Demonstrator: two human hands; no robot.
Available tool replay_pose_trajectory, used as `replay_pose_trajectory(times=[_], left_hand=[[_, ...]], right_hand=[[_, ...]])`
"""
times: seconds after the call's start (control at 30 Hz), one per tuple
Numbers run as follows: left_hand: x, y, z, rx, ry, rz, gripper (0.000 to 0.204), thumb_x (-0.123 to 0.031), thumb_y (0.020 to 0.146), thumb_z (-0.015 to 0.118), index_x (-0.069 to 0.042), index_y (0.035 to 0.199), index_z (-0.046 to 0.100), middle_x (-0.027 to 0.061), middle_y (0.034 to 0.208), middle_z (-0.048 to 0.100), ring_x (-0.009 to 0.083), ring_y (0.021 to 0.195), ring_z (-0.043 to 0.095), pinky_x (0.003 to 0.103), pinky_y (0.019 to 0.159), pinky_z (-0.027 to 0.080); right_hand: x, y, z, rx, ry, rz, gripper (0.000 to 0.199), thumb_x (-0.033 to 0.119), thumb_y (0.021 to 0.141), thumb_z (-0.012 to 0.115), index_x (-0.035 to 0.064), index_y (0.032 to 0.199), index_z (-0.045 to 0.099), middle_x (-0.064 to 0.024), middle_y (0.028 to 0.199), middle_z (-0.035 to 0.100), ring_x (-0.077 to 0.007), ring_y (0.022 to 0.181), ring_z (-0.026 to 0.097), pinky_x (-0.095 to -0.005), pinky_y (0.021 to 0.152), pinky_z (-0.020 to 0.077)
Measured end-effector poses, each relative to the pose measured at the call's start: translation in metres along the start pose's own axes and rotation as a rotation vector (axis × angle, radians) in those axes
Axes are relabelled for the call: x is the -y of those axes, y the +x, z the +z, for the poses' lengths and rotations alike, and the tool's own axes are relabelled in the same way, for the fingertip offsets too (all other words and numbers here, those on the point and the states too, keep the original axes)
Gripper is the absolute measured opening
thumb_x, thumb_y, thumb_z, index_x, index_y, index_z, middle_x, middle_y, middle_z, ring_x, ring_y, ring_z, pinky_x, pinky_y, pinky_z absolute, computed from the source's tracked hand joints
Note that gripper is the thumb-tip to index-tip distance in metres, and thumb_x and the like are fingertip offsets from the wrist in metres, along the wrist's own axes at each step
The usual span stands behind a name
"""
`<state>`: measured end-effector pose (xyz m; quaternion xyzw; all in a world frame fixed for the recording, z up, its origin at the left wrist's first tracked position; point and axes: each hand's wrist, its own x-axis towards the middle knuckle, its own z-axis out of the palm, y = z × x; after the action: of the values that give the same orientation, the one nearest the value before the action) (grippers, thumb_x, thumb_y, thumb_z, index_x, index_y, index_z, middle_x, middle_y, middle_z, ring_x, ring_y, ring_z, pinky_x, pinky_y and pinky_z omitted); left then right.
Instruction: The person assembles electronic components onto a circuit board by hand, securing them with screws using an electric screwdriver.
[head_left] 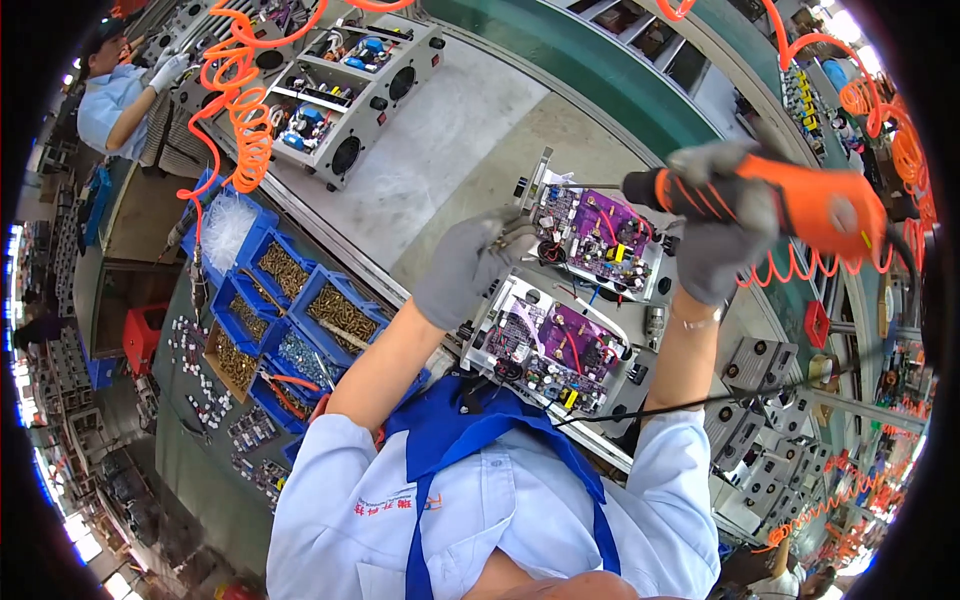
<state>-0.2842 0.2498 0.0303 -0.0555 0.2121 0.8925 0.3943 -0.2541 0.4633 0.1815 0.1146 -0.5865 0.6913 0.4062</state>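
My gloved right hand [722,240] grips an orange and black electric screwdriver [815,205], held sideways. Its thin bit points left to the upright metal plate of the farther open chassis [655,265]; whether the tip touches a screw is too small to tell. Inside that chassis sits a circuit board [590,230] with purple areas, wires and a yellow part. My gloved left hand [465,265] is at the chassis's left edge, fingers curled together; what they pinch, if anything, is hidden. Nearer me lies a second open chassis [550,345] with a similar board.
Blue bins [335,310] of brass-coloured screws stand at the left, beside red-handled pliers [290,395]. Assembled units [345,110] sit farther up the line. Coiled orange air hoses [240,110] hang overhead. A black cable [690,403] crosses my right forearm. A co-worker [115,100] stands far left.
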Motion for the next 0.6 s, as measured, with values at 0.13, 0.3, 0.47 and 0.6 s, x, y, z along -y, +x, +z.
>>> replay_pose_trajectory(times=[0.13, 0.3, 0.47, 0.6], left_hand=[[-0.008, -0.026, -0.007, -0.193, 0.156, 0.135, 0.038, -0.006, 0.096, 0.041, 0.011, 0.13, 0.038, 0.0245, 0.121, 0.053, 0.0249, 0.1, 0.061, 0.029, 0.086, 0.055], [-0.012, -0.041, -0.034, -0.216, 0.169, 0.147, 0.038, -0.014, 0.098, 0.044, 0.011, 0.127, 0.04, 0.0226, 0.118, 0.055, 0.0227, 0.098, 0.062, 0.025, 0.082, 0.056], [-0.01, -0.042, -0.042, -0.236, 0.177, 0.133, 0.037, -0.022, 0.098, 0.05, 0.008, 0.12, 0.047, 0.0191, 0.111, 0.06, 0.0194, 0.093, 0.064, 0.023, 0.077, 0.057], [-0.005, -0.037, -0.047, -0.232, 0.164, 0.106, 0.03, -0.017, 0.098, 0.049, 0.006, 0.116, 0.051, 0.0164, 0.104, 0.062, 0.0175, 0.088, 0.064, 0.022, 0.073, 0.056]], right_hand=[[-0.038, 0.003, 0.004, -0.016, 0.034, 0.111, 0.039, 0.007, 0.079, 0.058, -0.0047, 0.116, 0.049, -0.0094, 0.077, 0.058, -0.0182, 0.064, 0.06, -0.0341, 0.063, 0.0532], [-0.058, -0.004, 0.013, -0.006, -0.017, 0.103, 0.037, 0.004, 0.08, 0.056, -0.0053, 0.115, 0.05, -0.0077, 0.075, 0.059, -0.0159, 0.063, 0.061, -0.032, 0.064, 0.0544], [-0.064, -0.014, 0.014, 0.005, 0.005, 0.132, 0.037, 0.0, 0.08, 0.054, -0.0049, 0.117, 0.048, -0.0072, 0.074, 0.058, -0.0161, 0.065, 0.062, -0.0319, 0.064, 0.0542], [-0.065, -0.02, 0.012, 0.059, -0.074, 0.134, 0.042, 0.014, 0.083, 0.06, -0.0031, 0.12, 0.048, -0.0077, 0.08, 0.056, -0.0188, 0.068, 0.06, -0.0417, 0.069, 0.0563]])
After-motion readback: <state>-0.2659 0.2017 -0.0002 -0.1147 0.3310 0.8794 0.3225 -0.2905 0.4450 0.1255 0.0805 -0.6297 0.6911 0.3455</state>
